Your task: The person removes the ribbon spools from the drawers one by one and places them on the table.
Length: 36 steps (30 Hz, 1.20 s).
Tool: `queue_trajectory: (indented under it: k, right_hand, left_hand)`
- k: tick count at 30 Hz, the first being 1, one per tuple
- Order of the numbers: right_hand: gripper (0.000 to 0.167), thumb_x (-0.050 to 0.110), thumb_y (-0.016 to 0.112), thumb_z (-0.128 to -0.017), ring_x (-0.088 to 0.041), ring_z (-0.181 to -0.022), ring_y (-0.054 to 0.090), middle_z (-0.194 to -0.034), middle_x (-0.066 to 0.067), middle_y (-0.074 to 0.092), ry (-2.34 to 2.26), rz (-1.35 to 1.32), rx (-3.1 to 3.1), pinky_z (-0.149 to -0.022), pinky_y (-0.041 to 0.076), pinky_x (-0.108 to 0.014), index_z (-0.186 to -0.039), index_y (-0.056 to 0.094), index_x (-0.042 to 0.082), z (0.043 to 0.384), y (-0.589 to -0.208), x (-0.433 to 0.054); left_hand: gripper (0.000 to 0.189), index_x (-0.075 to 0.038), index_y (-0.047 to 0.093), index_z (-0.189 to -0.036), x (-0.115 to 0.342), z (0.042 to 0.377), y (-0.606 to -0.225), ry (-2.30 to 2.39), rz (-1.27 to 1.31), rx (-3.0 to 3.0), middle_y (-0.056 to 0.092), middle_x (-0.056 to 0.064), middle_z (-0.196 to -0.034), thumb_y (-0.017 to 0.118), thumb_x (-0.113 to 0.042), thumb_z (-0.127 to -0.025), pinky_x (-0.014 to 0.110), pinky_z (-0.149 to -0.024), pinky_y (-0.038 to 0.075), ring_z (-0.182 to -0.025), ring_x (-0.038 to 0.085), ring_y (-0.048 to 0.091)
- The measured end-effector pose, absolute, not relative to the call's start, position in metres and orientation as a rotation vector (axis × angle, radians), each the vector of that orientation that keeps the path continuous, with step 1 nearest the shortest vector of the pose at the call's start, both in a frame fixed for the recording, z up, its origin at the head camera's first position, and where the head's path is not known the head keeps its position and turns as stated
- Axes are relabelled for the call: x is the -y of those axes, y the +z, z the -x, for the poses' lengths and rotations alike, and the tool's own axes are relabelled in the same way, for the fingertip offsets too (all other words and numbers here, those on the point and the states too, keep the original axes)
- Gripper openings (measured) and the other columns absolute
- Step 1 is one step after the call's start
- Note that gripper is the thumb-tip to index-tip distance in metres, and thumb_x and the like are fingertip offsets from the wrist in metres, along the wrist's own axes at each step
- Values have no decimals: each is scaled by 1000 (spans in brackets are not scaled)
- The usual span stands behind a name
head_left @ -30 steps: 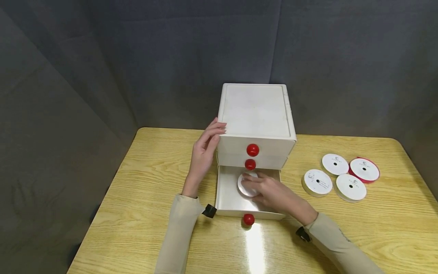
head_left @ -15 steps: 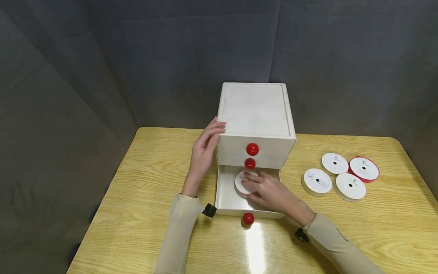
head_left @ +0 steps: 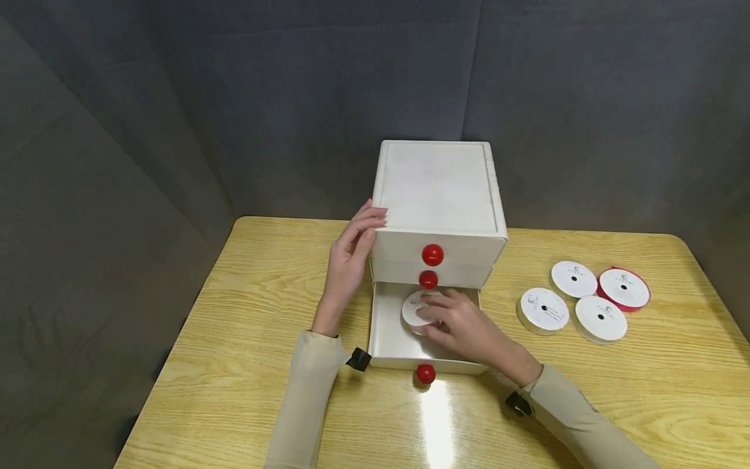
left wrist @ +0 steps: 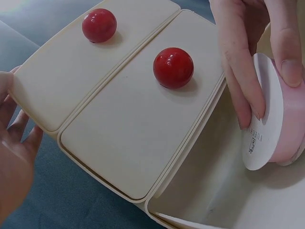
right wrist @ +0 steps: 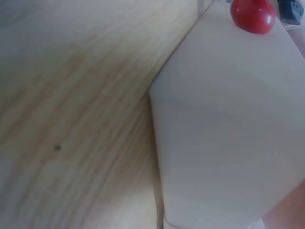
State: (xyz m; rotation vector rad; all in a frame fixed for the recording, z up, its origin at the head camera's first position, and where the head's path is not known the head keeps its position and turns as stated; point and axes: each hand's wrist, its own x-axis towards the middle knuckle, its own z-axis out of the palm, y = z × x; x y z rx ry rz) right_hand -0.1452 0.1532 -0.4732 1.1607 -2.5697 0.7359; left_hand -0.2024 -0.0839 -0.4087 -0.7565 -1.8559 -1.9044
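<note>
A small white drawer cabinet (head_left: 436,185) with red knobs stands on the table, its bottom drawer (head_left: 389,342) pulled out. In that drawer lies a spool of pink ribbon (left wrist: 291,117) with white printed faces. My right hand (head_left: 465,326) reaches into the drawer and holds the spool, fingers on its white face and thumb on the ribbon edge. My left hand (head_left: 348,260) rests against the cabinet's front left corner, fingertips over the top edge. The right wrist view mostly shows the drawer's outer side (right wrist: 209,143).
To the right of the cabinet several more ribbon spools lie flat in a cluster, one with red ribbon (head_left: 624,288) and one a pale spool (head_left: 543,311) nearest the drawer. The wooden table (head_left: 252,312) ends at a dark curtain (head_left: 328,111) behind.
The pink ribbon spool has slid slightly left in the drawer. The right hand's fingers have drawn back to the right over it, baring more of its face. The left hand has stayed put.
</note>
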Motion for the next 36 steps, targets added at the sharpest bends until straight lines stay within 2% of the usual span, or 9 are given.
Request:
queue_trajectory:
  k: [9, 16, 26, 31, 36]
  right_hand:
    - [18, 19, 85, -83, -36, -110, 65, -116, -12, 76, 784, -1141, 2527, -99, 52, -55, -98, 80, 10, 145, -474, -153]
    - [18, 16, 83, -82, -37, -109, 66, -112, -11, 76, 785, -1140, 2484, -99, 52, -55, -98, 80, 8, 143, -471, -154]
    - [21, 10, 83, -76, -41, -104, 67, -110, -12, 76, 742, -1164, 2374, -92, 55, -57, -96, 79, 7, 136, -457, -161]
    - [20, 12, 78, -78, -40, -102, 67, -110, -12, 77, 756, -1168, 2324, -88, 56, -55, -97, 79, 6, 130, -446, -171]
    - [17, 16, 74, -87, -42, -103, 67, -112, -13, 76, 798, -1131, 2305, -89, 55, -58, -99, 79, 5, 122, -433, -187]
  left_hand:
    - [22, 13, 63, -118, 83, 202, -408, -1916, 745, 1857, 59, 29, -136, 46, 5, -107, 41, -125, 28, -151, 24, 35]
    - [22, 12, 64, -118, 84, 202, -409, -1906, 753, 1859, 59, 29, -137, 47, 4, -107, 41, -125, 29, -151, 23, 35]
    - [23, 12, 64, -118, 84, 202, -408, -1907, 758, 1858, 59, 29, -137, 47, 1, -108, 41, -125, 29, -151, 23, 35]
    - [22, 12, 63, -117, 84, 202, -408, -1911, 759, 1847, 58, 30, -136, 46, 2, -108, 42, -125, 29, -151, 24, 35]
    - [22, 13, 63, -117, 84, 202, -408, -1913, 758, 1848, 58, 29, -136, 46, 2, -108, 41, -125, 28, -151, 26, 35]
